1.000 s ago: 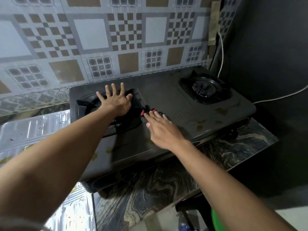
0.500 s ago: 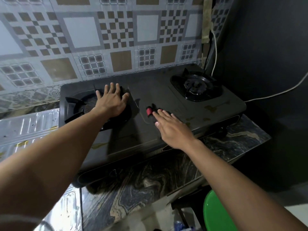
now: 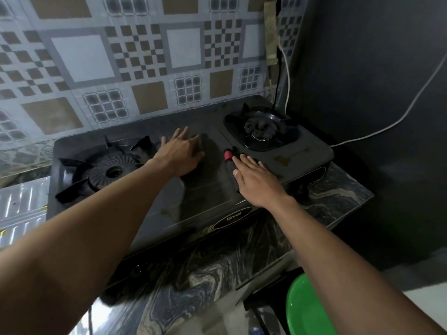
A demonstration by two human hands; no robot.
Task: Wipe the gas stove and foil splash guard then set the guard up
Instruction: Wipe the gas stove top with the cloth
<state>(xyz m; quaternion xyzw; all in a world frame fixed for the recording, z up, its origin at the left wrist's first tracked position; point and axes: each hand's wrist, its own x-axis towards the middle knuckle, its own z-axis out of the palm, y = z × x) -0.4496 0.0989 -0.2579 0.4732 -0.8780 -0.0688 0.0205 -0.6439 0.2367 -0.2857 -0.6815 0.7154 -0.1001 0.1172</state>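
Observation:
A black two-burner gas stove (image 3: 208, 201) stands on a marbled counter. My left hand (image 3: 180, 153) lies flat on the stove's middle panel, fingers spread, just right of the left burner (image 3: 111, 170). My right hand (image 3: 256, 180) rests palm down near the stove's front. Its fingertips touch a small red and black object (image 3: 228, 155). Neither hand holds anything. The ribbed foil splash guard (image 3: 21, 206) lies flat on the counter left of the stove. Brown stains mark the stove top near the right burner (image 3: 261, 131).
A patterned tile wall (image 3: 135, 56) rises close behind the stove. A dark wall with a white cable (image 3: 387, 126) closes the right side. The marbled counter edge (image 3: 217, 281) is in front. A green basin (image 3: 302, 308) sits low at the right.
My left hand has slid right, off the left burner and onto the stove's middle panel. My right hand stays by the red object.

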